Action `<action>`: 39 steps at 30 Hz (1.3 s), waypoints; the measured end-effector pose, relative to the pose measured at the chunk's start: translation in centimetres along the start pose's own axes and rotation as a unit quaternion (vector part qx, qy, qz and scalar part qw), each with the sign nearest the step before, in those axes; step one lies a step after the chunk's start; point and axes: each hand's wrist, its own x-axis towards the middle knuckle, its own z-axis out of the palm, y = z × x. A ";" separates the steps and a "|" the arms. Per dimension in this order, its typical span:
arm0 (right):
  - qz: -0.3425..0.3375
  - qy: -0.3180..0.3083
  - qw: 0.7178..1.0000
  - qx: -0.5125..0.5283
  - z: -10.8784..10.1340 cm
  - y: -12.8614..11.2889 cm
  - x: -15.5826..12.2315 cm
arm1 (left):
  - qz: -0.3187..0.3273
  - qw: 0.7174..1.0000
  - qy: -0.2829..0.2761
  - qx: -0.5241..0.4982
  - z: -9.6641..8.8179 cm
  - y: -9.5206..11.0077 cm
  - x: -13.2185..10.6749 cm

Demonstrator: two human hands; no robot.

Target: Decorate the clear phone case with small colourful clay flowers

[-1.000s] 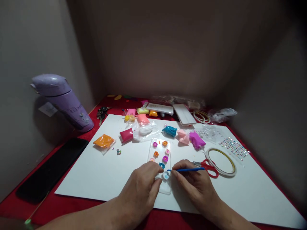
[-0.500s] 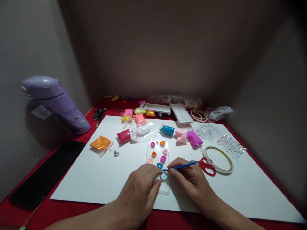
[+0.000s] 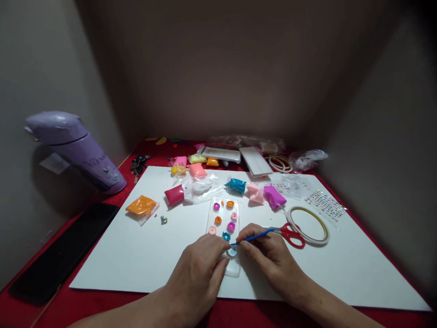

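A clear phone case lies on the white board, with small clay flowers on it in orange, magenta, pink and teal. My right hand grips a blue modelling tool between thumb and fingers, its tip pointing left over the lower half of the case. Under that tip sits a white and light-blue flower. My left hand is curled over the case's left edge, index fingertip beside the tool's tip and thumb close below. What its fingers pinch, if anything, is hidden.
Red-handled scissors and a tape roll lie right of my right hand. Beyond the case are clay packets, such as a teal one. Rhinestones lie far right, an orange packet, black phone and purple bottle left.
The whole view has shifted slightly, with most things a little further left. Both hands keep nearly the same pose over the case, and the tool's tip stays by the white and light-blue flower.
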 end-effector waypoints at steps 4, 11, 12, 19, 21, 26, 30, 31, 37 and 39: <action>0.007 0.000 1.000 0.015 0.0 0.0 -0.1 | 0.002 1.000 0.000 -0.001 0.0 0.0 0.0; 0.013 -0.005 1.000 0.026 0.1 0.3 -0.3 | -0.010 1.000 -0.001 -0.016 -0.1 0.1 0.3; 0.013 -0.004 1.000 0.027 0.0 0.3 -0.3 | -0.014 1.000 -0.001 -0.019 -0.1 0.1 0.3; -0.004 -0.003 0.999 0.037 -0.2 0.4 -0.5 | -0.029 0.999 -0.007 -0.030 -0.2 0.2 0.3; -0.003 -0.014 0.999 0.032 -0.2 0.3 -0.5 | -0.030 0.999 -0.010 -0.031 -0.2 0.2 0.3; -0.028 -0.015 0.999 0.005 -0.2 0.1 -0.5 | -0.027 0.999 -0.014 -0.037 -0.1 0.2 0.3; -0.040 -0.017 0.999 0.007 -0.2 0.2 -0.5 | -0.032 0.999 -0.014 -0.042 -0.2 0.3 0.4; -0.043 -0.017 0.999 0.007 -0.2 0.3 -0.5 | -0.037 0.998 -0.016 -0.044 -0.3 0.4 0.4; -0.059 -0.019 0.998 0.001 -0.2 0.6 -0.5 | -0.054 0.997 -0.029 -0.056 -0.5 0.5 0.4; -0.060 -0.019 0.998 0.000 -0.2 0.5 -0.5 | -0.055 0.996 -0.030 -0.057 -0.5 0.5 0.4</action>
